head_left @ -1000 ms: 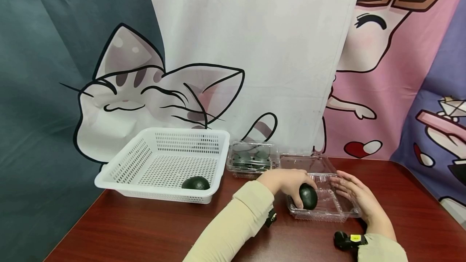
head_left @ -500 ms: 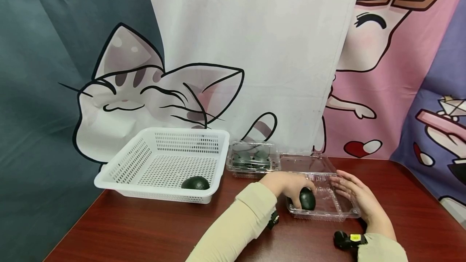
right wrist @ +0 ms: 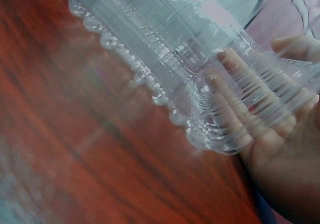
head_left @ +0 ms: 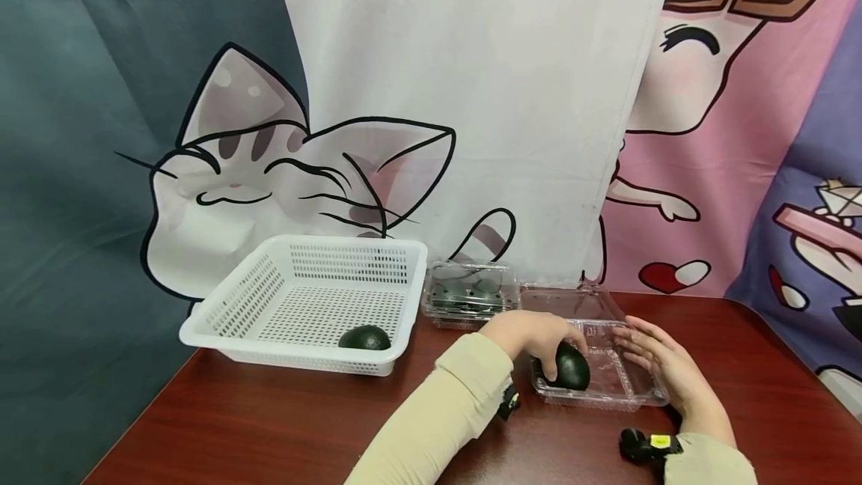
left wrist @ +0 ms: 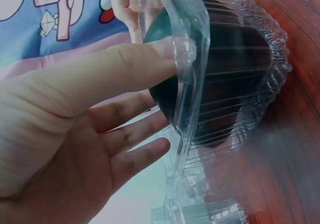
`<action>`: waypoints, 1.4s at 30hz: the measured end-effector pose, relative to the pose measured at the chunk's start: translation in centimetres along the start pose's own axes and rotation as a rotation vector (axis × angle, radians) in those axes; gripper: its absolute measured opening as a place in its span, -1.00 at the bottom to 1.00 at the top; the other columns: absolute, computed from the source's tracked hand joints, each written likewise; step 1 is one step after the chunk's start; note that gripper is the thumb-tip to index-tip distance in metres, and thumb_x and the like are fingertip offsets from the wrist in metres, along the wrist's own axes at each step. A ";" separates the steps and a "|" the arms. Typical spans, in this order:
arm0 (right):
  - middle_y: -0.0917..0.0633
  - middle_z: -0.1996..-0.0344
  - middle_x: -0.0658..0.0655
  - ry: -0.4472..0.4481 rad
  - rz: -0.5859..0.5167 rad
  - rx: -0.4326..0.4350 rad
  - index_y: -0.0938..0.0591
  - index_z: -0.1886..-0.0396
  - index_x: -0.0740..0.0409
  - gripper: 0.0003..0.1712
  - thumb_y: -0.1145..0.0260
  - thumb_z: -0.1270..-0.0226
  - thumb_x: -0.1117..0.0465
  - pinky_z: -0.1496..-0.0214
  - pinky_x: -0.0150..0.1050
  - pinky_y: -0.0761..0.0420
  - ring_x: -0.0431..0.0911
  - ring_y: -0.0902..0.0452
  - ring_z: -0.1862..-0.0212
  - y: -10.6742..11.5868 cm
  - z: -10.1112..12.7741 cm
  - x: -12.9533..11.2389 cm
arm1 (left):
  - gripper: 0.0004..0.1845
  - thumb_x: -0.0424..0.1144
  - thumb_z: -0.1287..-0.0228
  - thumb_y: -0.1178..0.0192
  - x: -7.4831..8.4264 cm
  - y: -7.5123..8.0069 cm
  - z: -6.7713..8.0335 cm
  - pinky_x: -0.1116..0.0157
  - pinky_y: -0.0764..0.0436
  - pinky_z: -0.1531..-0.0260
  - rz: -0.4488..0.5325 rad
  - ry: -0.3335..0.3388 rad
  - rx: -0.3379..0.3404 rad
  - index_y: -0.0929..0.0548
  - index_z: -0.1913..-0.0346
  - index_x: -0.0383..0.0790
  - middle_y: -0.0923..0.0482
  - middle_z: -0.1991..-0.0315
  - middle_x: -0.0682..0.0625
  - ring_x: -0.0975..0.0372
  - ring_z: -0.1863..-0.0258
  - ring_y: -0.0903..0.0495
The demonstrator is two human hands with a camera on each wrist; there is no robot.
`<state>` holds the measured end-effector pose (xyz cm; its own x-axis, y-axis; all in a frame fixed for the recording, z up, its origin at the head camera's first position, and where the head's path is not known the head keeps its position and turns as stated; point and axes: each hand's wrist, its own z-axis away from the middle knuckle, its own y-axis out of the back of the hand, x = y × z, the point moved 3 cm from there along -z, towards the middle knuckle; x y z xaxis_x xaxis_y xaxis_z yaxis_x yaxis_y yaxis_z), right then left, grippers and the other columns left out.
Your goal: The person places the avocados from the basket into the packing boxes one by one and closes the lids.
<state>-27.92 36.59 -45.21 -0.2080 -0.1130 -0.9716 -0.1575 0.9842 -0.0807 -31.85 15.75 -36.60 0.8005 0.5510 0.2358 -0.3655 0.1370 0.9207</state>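
Observation:
In the head view my left hand (head_left: 535, 335) holds a dark green avocado (head_left: 572, 369) at the left side of a clear plastic clamshell box (head_left: 622, 397). The left wrist view shows the thumb on the near side of the avocado (left wrist: 230, 69), which sits low inside the ribbed wall. Other fingers reach behind it, partly hidden. My right hand (head_left: 663, 361) rests against the box's right side with its fingers extended. Through the clear wall, the right wrist view shows the fingers of that hand (right wrist: 270, 134). The box's lid (head_left: 572, 302) stands raised at the back.
A white perforated basket (head_left: 289, 355) stands at the left with an avocado (head_left: 366, 337) in its front right corner. Beside it, a closed clear box (head_left: 469, 294) contains dark green fruit. All stand on a reddish-brown table (head_left: 269, 425) before a printed cloth (head_left: 525, 96).
My left hand has lowered the avocado slightly into the box, and the fruit now lies more tilted. The right hand has stayed at the box's side.

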 end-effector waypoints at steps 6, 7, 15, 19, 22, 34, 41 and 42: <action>-0.63 0.07 -0.13 -0.006 0.000 0.002 -0.34 -0.24 0.02 -0.61 0.16 -0.50 0.29 0.07 -0.45 -0.49 -0.28 -0.53 0.02 0.2 0.0 0.2 | -0.39 -0.31 0.09 -0.45 0.0 0.0 0.0 0.57 -0.33 0.17 -0.007 0.003 0.003 -0.53 -0.10 0.11 -0.49 0.02 0.23 0.45 0.09 -0.43; -0.63 0.07 -0.13 -0.007 -0.001 0.003 -0.34 -0.24 0.02 -0.61 0.15 -0.50 0.29 0.07 -0.45 -0.49 -0.29 -0.53 0.02 0.2 0.1 0.2 | -0.40 -0.31 0.09 -0.45 0.1 0.0 0.0 0.57 -0.33 0.18 -0.005 0.002 0.005 -0.53 -0.09 0.11 -0.50 0.02 0.23 0.45 0.10 -0.43; -0.63 0.06 -0.11 0.011 -0.003 -0.010 -0.33 -0.25 0.05 -0.61 0.16 -0.50 0.29 0.06 -0.45 -0.49 -0.28 -0.53 0.01 0.1 -0.1 0.1 | -0.42 -0.34 0.10 -0.45 0.0 0.1 0.0 0.57 -0.33 0.20 -0.001 -0.013 0.021 -0.55 -0.07 0.09 -0.52 0.08 0.21 0.44 0.13 -0.44; -0.63 0.07 -0.13 -0.011 -0.001 0.005 -0.33 -0.25 0.04 -0.62 0.14 -0.50 0.28 0.07 -0.45 -0.49 -0.29 -0.53 0.02 0.2 0.0 0.1 | -0.43 -0.36 0.10 -0.44 -0.1 0.4 0.3 0.57 -0.34 0.19 0.007 -0.028 0.034 -0.56 -0.06 0.08 -0.53 0.07 0.20 0.43 0.11 -0.44; -0.63 0.08 -0.13 -0.022 -0.002 0.011 -0.35 -0.23 0.01 -0.63 0.14 -0.50 0.28 0.07 -0.45 -0.49 -0.29 -0.53 0.03 0.2 0.0 0.1 | -0.41 -0.35 0.08 -0.43 -0.3 1.2 1.0 0.55 -0.35 0.13 -0.007 -0.026 0.050 -0.55 -0.09 0.07 -0.50 -0.01 0.18 0.40 0.05 -0.44; -0.64 0.07 -0.11 0.018 -0.036 -0.023 -0.41 -0.17 -0.08 -0.61 0.17 -0.50 0.31 0.07 -0.45 -0.49 -0.28 -0.53 0.02 0.3 -0.1 -0.3 | -0.43 -0.39 0.01 -0.35 -7.8 9.8 9.8 0.24 -0.39 -0.08 0.032 0.166 0.188 -0.49 -0.14 -0.04 -0.40 -0.18 -0.01 0.16 -0.15 -0.38; -0.64 0.06 -0.11 0.033 -0.039 -0.049 -0.43 -0.15 -0.11 -0.60 0.19 -0.50 0.32 0.07 -0.45 -0.49 -0.28 -0.53 0.02 0.2 -0.1 -0.1 | -0.63 -0.39 -0.05 -0.30 -14.0 10.3 14.5 0.20 -0.47 0.04 0.177 0.261 0.267 -0.55 0.03 -0.18 -0.52 0.02 -0.12 0.11 0.01 -0.47; -0.64 0.06 -0.11 0.032 -0.040 -0.048 -0.44 -0.14 -0.13 -0.60 0.19 -0.50 0.32 0.07 -0.45 -0.49 -0.28 -0.53 0.02 0.1 -0.1 -0.1 | -0.66 -0.38 -0.06 -0.30 -14.7 10.3 15.1 0.21 -0.48 0.07 0.191 0.270 0.277 -0.55 0.05 -0.20 -0.54 0.07 -0.11 0.12 0.07 -0.50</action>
<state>-28.04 36.73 -45.14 -0.2311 -0.1570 -0.9602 -0.2119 0.9713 -0.1078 -40.22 -3.41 -25.93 0.5642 0.7461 0.3536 -0.3239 -0.1939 0.9260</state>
